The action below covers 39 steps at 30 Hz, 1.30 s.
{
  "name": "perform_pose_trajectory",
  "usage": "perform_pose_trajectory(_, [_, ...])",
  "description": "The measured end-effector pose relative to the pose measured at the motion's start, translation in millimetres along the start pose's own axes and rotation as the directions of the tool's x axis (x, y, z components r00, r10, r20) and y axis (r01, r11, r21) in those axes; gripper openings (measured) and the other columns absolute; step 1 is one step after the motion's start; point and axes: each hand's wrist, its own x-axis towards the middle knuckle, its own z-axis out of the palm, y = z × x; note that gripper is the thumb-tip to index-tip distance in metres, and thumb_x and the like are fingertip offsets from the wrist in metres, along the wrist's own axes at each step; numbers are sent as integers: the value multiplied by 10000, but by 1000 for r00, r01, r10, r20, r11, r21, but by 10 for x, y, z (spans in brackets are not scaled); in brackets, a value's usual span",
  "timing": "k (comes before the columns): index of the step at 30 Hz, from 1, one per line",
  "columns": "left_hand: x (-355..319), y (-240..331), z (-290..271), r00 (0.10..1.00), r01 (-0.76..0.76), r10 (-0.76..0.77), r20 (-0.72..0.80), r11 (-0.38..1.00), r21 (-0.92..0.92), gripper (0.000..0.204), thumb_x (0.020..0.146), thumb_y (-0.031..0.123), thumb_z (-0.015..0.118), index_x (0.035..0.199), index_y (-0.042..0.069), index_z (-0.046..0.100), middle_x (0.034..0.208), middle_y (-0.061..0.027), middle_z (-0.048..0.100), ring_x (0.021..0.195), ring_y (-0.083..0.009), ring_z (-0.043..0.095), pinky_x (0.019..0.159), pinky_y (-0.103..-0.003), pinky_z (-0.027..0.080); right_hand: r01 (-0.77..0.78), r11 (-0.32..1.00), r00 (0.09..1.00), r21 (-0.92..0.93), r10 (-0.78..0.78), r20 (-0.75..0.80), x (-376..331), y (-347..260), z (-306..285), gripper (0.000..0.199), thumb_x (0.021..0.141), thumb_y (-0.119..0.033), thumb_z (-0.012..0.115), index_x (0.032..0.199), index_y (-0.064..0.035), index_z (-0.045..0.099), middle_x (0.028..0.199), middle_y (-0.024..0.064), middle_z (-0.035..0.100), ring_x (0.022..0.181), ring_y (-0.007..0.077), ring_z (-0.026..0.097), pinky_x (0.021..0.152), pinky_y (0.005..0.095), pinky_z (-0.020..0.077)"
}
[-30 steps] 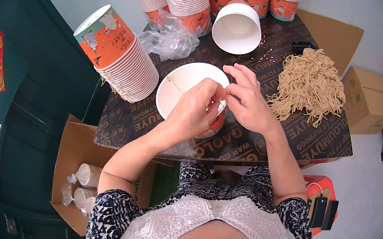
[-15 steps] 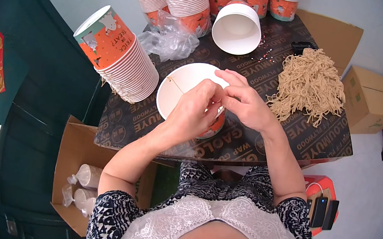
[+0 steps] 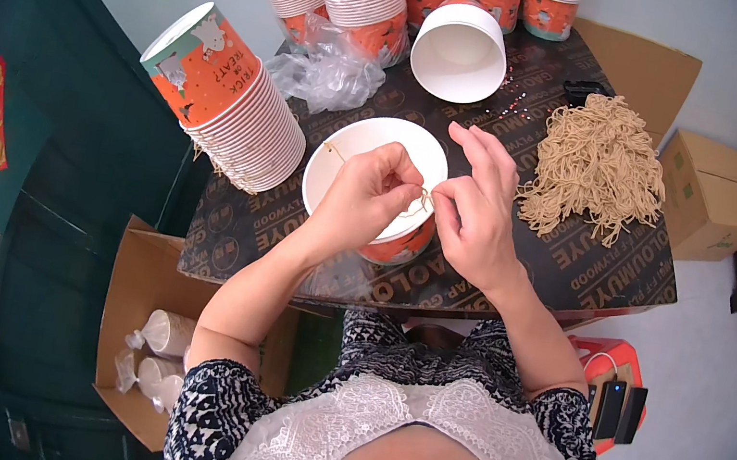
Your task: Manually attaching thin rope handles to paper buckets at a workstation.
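Both hands over cup [image 3: 356,142]: left hand [image 3: 364,198] and right hand [image 3: 474,211] each pinch the string [image 3: 335,150]; string pile [image 3: 598,166] right.

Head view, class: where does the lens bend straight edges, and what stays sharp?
Head view: the table edges bow and the corners go black at the fisheye rim; light is soft and even, with no glare; the left hand, right hand and paper bowl near the centre stay sharp.
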Motion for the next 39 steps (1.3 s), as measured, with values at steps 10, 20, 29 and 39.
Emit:
perform_pose_trajectory(10, [2,-40,5,999,33,-29,-23,986,166,65,832,-45,615,847,-1,569,780,8,585,685,-46,498,596,-206,411,38,997,999,-67,-38,0,-135,-1,-57,121,778,34,634,842,-7,539,1318,201,493,1259,393,443,1031,478,330])
perform_pose_trajectory(20, [38,-104,-55,998,33,-24,-51,983,181,49,896,15,598,900,-31,616,734,-24,596,662,-74,537,581,-252,441,-73,996,997,59,74,-5,-274,59,-48,81,819,11,626,887,-14,590,1194,152,555,1187,350,497,987,443,380])
perform_pose_trajectory(29, [-61,220,-204,979,151,-201,42,843,517,457,990,282,517,694,-30,670,602,-205,619,601,-360,637,646,-447,489,-347,895,937,281,320,140,-365,-73,-121,136,946,-152,572,964,-28,625,942,103,625,938,279,567,849,374,413])
perform_pose_trajectory(39, [-155,192,-158,924,263,-281,261,960,100,238,877,154,667,739,-39,662,609,-173,632,547,-285,621,556,-359,489,-262,939,963,223,240,119,-321,-206,-57,114,801,-29,707,866,-39,614,832,76,628,810,260,589,759,375,412])
